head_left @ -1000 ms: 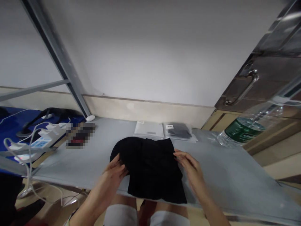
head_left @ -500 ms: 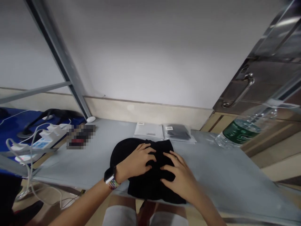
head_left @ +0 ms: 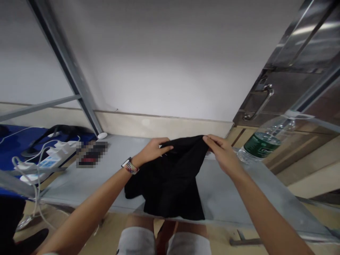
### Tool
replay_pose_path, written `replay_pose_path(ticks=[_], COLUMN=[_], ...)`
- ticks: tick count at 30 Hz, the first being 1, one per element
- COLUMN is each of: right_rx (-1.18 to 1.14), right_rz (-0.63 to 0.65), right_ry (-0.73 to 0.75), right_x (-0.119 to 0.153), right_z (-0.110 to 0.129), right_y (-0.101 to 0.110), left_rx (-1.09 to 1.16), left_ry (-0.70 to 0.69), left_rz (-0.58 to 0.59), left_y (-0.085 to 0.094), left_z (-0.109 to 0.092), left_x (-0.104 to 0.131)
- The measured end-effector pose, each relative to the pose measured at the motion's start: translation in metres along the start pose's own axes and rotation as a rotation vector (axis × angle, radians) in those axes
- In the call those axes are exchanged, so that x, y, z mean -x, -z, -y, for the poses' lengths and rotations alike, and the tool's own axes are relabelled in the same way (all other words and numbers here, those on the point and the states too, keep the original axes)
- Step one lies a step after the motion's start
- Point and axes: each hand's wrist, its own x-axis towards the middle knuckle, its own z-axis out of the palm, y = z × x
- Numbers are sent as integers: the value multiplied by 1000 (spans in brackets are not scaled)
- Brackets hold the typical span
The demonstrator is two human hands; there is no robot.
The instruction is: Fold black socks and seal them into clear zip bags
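Note:
A black cloth garment (head_left: 172,180) hangs stretched between my hands, its lower part resting on the grey tabletop (head_left: 228,191) at the front edge. My left hand (head_left: 154,150) pinches its upper left edge between thumb and fingers. At the upper right corner, my right hand (head_left: 219,147) grips the fabric and holds it raised. The exact type of garment cannot be told from its folds. Flat plastic packets behind it are mostly hidden by the lifted cloth.
A large clear water bottle (head_left: 261,143) with a green label stands at the right. On the left lie a white power strip (head_left: 50,163) with chargers and cables, and a blurred-out item (head_left: 91,154). A metal post (head_left: 66,71) rises at the back left.
Both hands have gone from lying spread on the flat black garment to gripping its upper edge. They have lifted it away from me and moved apart, with the right hand further right.

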Motion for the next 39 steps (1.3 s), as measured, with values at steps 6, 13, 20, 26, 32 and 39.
replay_pose_path(ticks=[6, 13, 20, 26, 32, 39], right_rx=[-259, -250, -105, -3, -82, -93], right_rz=[-60, -105, -185, -206, -197, 123], right_ry=[-101, -10, 180, 335, 323, 109], right_x=[-30, -42, -39, -32, -28, -59], right_z=[55, 78, 66, 76, 99, 109], right_y=[22, 40, 35, 37, 45, 13], left_rx=[127, 20, 217, 447, 433, 758], left_ry=[-58, -167, -107, -33, 9, 187], left_rz=[-151, -193, -137, -7, 65, 55], left_y=[56, 75, 70, 77, 60, 33], left_z=[-68, -102, -87, -94, -138, -120], left_x=[-23, -31, -33, -23, -7, 26])
